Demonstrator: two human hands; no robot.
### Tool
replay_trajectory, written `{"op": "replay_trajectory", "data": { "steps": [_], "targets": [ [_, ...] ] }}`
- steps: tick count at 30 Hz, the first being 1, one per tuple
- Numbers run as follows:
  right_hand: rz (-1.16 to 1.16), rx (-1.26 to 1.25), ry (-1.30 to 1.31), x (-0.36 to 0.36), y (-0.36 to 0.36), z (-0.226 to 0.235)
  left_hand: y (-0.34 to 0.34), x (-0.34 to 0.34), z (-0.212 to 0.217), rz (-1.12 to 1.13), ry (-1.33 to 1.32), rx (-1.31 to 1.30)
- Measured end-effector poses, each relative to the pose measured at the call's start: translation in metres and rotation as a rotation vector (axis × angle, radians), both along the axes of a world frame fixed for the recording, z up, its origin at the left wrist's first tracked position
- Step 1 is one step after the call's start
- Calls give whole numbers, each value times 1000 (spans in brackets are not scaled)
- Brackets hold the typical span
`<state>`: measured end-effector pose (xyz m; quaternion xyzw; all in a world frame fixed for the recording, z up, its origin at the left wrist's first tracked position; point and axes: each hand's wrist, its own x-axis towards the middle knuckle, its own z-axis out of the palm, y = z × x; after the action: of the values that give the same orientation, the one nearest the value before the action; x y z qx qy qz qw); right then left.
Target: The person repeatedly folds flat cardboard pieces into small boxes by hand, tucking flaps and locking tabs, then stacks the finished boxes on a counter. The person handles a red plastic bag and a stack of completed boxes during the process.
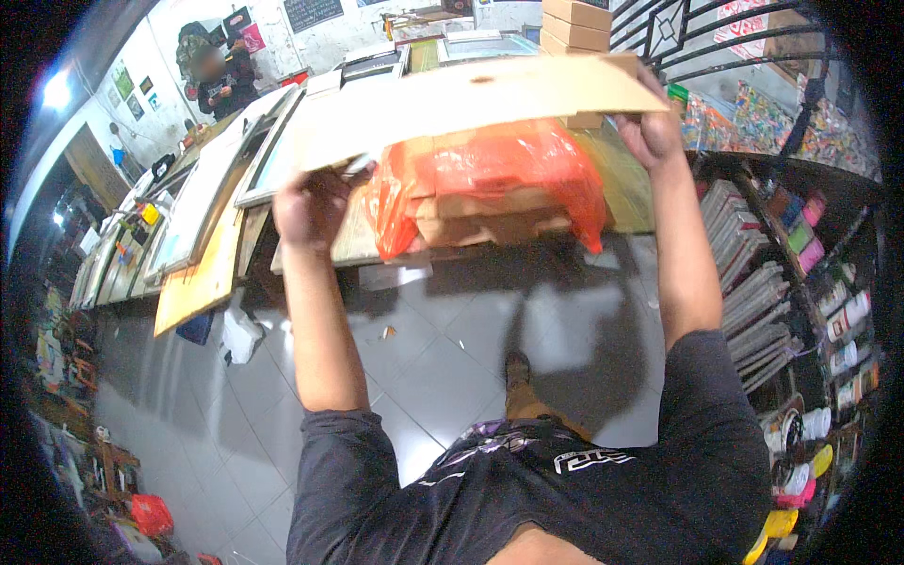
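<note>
Holding the cardboard sheet (480, 97), you span its long axis, left hand (311, 209) at eight o'clock, right hand (650, 129) at two

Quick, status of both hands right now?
Left hand: closed, holding the board near its left end; finger detail is blurred.
Right hand: closed, holding the board's right end.

on my feed, black short-sleeved shirt (527, 485), white marking (595, 460) on its front, brown trouser leg (539, 407), dark shoe (517, 369) beyond it
</note>
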<state>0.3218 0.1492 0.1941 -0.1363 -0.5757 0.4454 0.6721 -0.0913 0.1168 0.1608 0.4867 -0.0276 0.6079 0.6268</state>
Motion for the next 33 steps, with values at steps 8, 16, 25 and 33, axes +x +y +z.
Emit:
{"op": "replay_trajectory", "data": {
  "steps": [8,16,25,33],
  "targets": [
    [-211,-699,-290,35,109,-156,96,67,-121,397,349,-851],
    [-712,-84,-1050,36,100,-147,71,80,-143,906,885,-597],
    [-178,234,-1469,14,92,-140,58,89,-152,1024,1050,-412],
    [-74,206,-1434,14,91,-155,68,95,-125,1044,919,-347]
  ]
}}
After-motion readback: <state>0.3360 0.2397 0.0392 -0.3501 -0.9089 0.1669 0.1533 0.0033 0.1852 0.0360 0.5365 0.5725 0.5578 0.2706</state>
